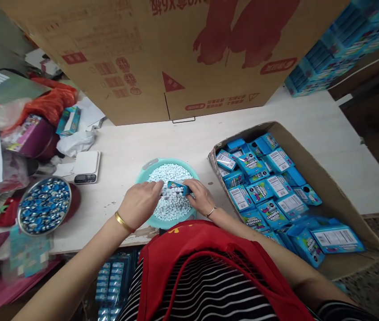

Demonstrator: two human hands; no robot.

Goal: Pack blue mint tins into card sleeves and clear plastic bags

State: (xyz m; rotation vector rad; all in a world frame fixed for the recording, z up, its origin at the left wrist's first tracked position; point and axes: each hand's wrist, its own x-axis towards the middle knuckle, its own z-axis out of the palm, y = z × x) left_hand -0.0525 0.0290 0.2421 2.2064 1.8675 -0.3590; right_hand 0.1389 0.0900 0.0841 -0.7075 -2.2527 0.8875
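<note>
A teal basin (149, 167) full of small pale blue and white candies (172, 207) stands on the table in front of me. Over its right half my right hand (200, 194) grips a small blue box (185, 189), tilted with its open end to the left. Candies show at that opening. My left hand (142, 200) is closed above the basin's left side, its fingertips pinched near the box opening; what they hold is too small to make out.
A cardboard tray (330, 207) of blue candy boxes lies at the right. A large carton (135, 89) stands behind the basin. To the left are a bowl of blue and silver pieces (44, 205), a white scale (87, 166) and piled bags. Blue packs (330, 58) are stacked back right.
</note>
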